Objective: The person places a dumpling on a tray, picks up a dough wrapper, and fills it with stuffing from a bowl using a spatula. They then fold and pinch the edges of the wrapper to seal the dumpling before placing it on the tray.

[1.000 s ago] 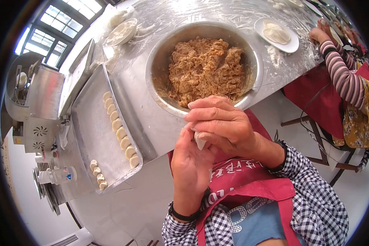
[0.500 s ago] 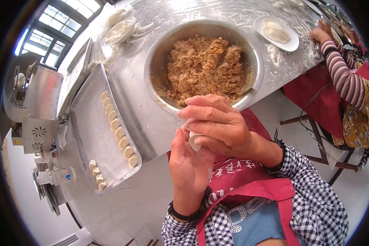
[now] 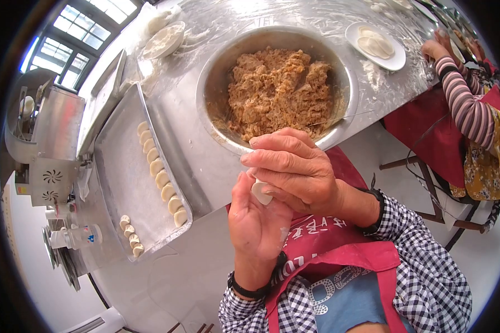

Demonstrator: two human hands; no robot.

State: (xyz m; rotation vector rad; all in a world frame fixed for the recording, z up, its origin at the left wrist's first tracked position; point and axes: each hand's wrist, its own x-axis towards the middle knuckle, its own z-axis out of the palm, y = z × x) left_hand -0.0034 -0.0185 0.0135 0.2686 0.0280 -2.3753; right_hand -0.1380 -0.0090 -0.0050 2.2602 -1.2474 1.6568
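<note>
A white dumpling (image 3: 261,193) is pinched between my two hands near the bowl's front rim; its far side is hidden by fingers. My left hand (image 3: 256,225) supports it from below and the left, thumb and fingertips pressed on the dough. From the right, my right hand (image 3: 300,172) curls over the top, its fingers closed around the dumpling. Just beyond the hands stands a large metal bowl (image 3: 204,100) with brownish-orange minced filling (image 3: 278,91) in it. A thin metal stick (image 3: 344,117) leans across its right rim.
A metal tray (image 3: 114,166) on the left carries rows of dumplings (image 3: 162,178). Farther back are a plate of round wrappers (image 3: 376,44) and a bowl of flour (image 3: 164,40). At the right, a co-worker's striped sleeve (image 3: 465,102) reaches over the floured metal table (image 3: 178,125).
The fingers have shifted slightly around the dumpling, and more of its white dough shows between the hands. The bowl, tray and plate stay where they were.
</note>
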